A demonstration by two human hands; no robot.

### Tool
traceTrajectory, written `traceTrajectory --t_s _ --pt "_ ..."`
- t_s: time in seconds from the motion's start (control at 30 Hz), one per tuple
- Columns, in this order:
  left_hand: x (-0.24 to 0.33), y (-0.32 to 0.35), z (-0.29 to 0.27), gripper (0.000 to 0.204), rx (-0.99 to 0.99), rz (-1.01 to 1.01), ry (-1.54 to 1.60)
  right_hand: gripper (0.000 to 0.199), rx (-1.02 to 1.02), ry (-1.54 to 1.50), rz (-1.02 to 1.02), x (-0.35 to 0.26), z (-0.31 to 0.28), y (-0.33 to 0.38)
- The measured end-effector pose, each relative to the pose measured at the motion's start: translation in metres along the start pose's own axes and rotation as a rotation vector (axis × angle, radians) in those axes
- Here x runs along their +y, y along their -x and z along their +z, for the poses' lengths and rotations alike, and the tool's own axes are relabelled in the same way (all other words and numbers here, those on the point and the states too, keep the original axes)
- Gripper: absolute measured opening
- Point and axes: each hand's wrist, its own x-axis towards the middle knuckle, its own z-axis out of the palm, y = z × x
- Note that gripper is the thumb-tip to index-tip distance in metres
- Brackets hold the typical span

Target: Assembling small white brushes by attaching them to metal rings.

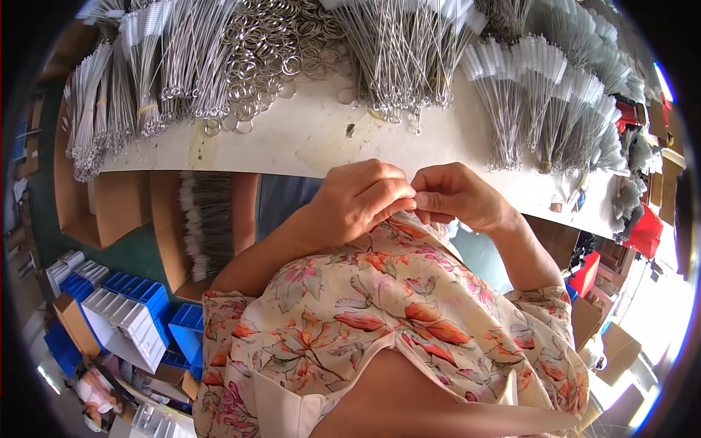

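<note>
My left hand [365,198] and my right hand [456,196] meet in front of my chest, just at the table's near edge. Both are closed, their thumbs and fingertips pinched together and touching. Whatever lies between the fingertips is hidden or too small to name. Beyond them on the white table [307,142] is a pile of metal split rings [274,44], with a few loose rings [243,125] at its near side. A large bundle of wire-handled brushes [405,62] with looped ends lies straight ahead of my hands.
More brush bundles lie at the table's left [146,73] and right [540,87]. Below on the left, an open cardboard box [166,241] holds brushes. Blue and white plastic bins [124,321] are stacked farther left. Another person [96,390] is at the lower left.
</note>
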Motion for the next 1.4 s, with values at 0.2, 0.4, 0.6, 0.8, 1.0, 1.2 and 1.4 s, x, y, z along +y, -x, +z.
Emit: traceTrajectory --t_s 0.2,0.4,0.6,0.8,1.0,1.2,1.4 --pt "-0.054 -0.02 -0.06 0.015 0.028 -0.29 -0.453 0.008 0.521 1.095 -0.309 -0.009 -0.015 0.001" --pt "-0.07 -0.03 -0.06 0.01 -0.092 -0.144 -0.705 0.011 0.536 1.023 -0.535 -0.003 0.004 -0.039" --pt "-0.011 -0.033 -0.049 0.006 0.392 -0.338 0.117 0.014 0.411 0.087 -0.476 -0.043 0.017 -0.033" --pt "-0.007 -0.04 -0.031 0.009 0.544 -0.204 0.158 0.014 0.361 -0.073 -0.542 -0.048 0.038 -0.037" --pt "0.011 -0.034 -0.05 0.014 0.5 -0.428 0.803 0.014 0.719 0.731 -1.304 -0.038 0.042 -0.051" --pt "0.03 -0.03 -0.07 0.023 0.347 -0.246 0.525 0.025 0.842 1.153 -1.633 -0.043 0.042 -0.056" --pt "0.039 -0.028 -0.077 0.028 0.285 -0.325 0.224 0.017 0.562 0.797 -1.404 -0.041 0.041 -0.056"
